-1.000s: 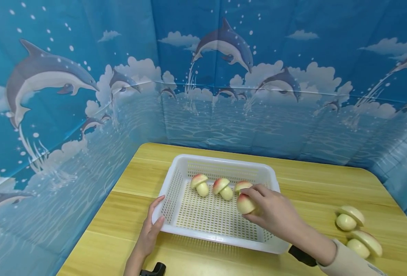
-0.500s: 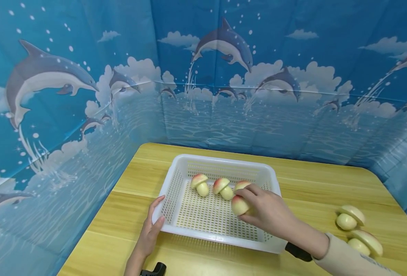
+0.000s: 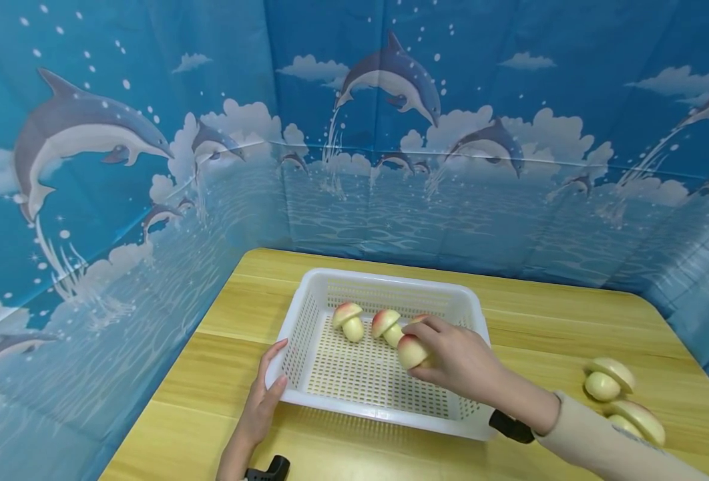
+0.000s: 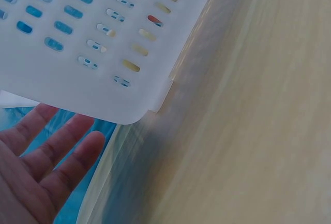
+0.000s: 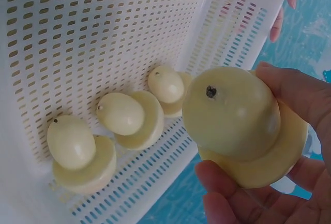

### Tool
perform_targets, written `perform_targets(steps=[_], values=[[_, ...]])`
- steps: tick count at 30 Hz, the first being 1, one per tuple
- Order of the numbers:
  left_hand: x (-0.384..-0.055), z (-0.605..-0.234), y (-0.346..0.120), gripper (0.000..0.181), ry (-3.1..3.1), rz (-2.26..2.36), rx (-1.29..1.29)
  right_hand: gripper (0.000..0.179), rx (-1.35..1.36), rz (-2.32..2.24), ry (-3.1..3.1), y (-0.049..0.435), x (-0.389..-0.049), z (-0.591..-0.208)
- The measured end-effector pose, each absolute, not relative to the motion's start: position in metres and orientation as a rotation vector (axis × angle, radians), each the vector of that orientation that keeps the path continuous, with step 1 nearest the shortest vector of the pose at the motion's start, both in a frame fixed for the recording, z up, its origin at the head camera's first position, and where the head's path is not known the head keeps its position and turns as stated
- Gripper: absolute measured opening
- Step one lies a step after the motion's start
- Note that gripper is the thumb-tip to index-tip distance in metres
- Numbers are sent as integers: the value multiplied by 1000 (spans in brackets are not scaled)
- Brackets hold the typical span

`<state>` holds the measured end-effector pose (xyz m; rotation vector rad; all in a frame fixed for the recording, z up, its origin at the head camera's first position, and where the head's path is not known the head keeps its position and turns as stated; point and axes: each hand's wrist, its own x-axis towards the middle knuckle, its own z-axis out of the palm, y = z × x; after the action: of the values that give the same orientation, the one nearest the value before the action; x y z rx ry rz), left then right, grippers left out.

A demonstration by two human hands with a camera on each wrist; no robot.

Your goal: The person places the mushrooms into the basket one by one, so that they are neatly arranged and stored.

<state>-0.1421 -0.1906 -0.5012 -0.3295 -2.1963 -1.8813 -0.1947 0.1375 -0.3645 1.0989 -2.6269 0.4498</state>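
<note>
My right hand [image 3: 459, 361] pinches a toy mushroom [image 5: 232, 115], cream with a reddish cap, over the right part of a white perforated plastic basket [image 3: 378, 415]. In the right wrist view its rounded stem with a dark dot faces the camera, thumb on one side and fingers on the other. Three similar mushrooms lie in a row in the basket: one at left [image 3: 348, 322], one in the middle [image 3: 386, 324], and one mostly hidden behind my right hand. My left hand [image 3: 258, 414] touches the basket's left front corner, fingers fairly straight, fingertips right at the rim in the left wrist view.
Two more mushrooms [image 3: 609, 379] [image 3: 637, 419] lie on the yellow wood-grain table [image 3: 547, 321] at the right, the nearer partly behind my sleeve. A blue dolphin-print curtain [image 3: 354, 200] stands behind and beside the table.
My right hand has moved a little left within the basket with the mushroom, covering more of the third one there. My left hand and the basket have stayed in place.
</note>
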Motion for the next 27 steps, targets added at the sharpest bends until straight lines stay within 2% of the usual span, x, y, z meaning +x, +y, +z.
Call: perform_targets(steps=[27], values=[[-142, -502, -191, 52, -2182, -1905, -340, 50, 1219, 587, -2754, 113, -219, -373]])
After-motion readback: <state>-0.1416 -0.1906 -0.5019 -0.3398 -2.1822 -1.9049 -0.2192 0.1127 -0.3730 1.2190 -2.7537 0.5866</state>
